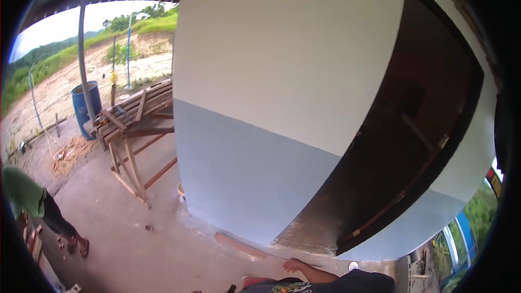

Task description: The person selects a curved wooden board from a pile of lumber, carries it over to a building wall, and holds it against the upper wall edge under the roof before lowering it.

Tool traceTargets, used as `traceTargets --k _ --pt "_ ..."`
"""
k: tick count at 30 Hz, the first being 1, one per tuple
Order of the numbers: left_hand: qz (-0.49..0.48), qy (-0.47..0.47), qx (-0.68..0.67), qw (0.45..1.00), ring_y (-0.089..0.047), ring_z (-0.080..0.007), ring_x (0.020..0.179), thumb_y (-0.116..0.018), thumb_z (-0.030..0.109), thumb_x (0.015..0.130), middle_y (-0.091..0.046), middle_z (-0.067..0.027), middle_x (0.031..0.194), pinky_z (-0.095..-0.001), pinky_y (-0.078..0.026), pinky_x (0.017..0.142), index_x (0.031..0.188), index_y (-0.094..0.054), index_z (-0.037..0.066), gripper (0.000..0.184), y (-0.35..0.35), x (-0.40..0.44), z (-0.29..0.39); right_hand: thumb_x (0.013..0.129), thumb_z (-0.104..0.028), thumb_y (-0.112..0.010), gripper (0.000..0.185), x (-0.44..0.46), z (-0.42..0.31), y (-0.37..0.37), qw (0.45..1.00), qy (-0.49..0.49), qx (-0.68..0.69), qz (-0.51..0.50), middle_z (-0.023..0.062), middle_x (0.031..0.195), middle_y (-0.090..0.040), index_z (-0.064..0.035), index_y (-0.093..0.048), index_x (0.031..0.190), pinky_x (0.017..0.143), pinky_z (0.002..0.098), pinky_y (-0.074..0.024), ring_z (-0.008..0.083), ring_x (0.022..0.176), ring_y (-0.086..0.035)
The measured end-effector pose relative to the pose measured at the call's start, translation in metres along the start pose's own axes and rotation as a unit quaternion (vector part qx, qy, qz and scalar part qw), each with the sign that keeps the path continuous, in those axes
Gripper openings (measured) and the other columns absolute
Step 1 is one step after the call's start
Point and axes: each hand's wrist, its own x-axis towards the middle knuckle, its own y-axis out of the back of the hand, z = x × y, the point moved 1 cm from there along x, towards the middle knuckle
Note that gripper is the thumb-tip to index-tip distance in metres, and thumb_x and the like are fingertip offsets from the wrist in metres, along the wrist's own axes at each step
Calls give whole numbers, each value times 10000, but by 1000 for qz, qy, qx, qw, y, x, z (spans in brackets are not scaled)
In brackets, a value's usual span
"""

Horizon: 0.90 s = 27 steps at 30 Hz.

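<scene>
My right hand [294, 265] is low in the view, in front of my dark printed shirt [347, 283]. Its fingers are loosely bent and a little apart, and I see nothing in them. Beyond it, a reddish-brown plank [241, 245] lies on the concrete floor near the foot of the wall. The hand appears apart from the plank. My left hand does not show.
A white and blue-grey wall [255, 168] with a dark doorway [391, 146] stands ahead. Timber lies on a wooden trestle [135, 146] at left, near a blue barrel [81, 111]. A person in a green top [23, 192] stands far left. A small block [148, 228] lies on the floor.
</scene>
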Motion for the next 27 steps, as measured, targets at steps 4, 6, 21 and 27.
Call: traceTargets --k 4,6,21,27 --pt "67 56 -85 993 -673 -214 763 -536 252 928 -688 -93 974 -378 -540 615 1164 -621 56 318 33 2 -103 947 -257 -563 294 25 -85 -2 999 41 -4 -2 98 999 -714 -67 -619 1164 662 375 -546 202 843 -703" --pt "88 79 -108 987 -676 -198 764 -555 265 921 -691 -90 984 -362 -542 609 1158 -631 75 313 48 -19 -118 948 -256 -565 286 41 -131 -9 998 32 -39 -24 99 984 -714 -69 -619 1158 664 380 -545 211 842 -704" --pt "218 131 -423 869 -666 -215 857 -524 309 949 -679 -81 1049 -376 -541 682 1231 -569 100 354 122 -28 -25 957 -250 -515 336 215 -543 -120 942 97 -262 -187 116 1013 -696 -44 -543 1222 654 398 -539 240 797 -693" --pt "275 101 -487 823 -656 -186 724 -548 316 941 -676 -72 941 -344 -527 559 1140 -632 68 329 174 6 26 966 -278 -515 332 232 -735 -215 919 206 -268 -204 119 1026 -693 -45 -551 1200 637 361 -540 223 816 -693"
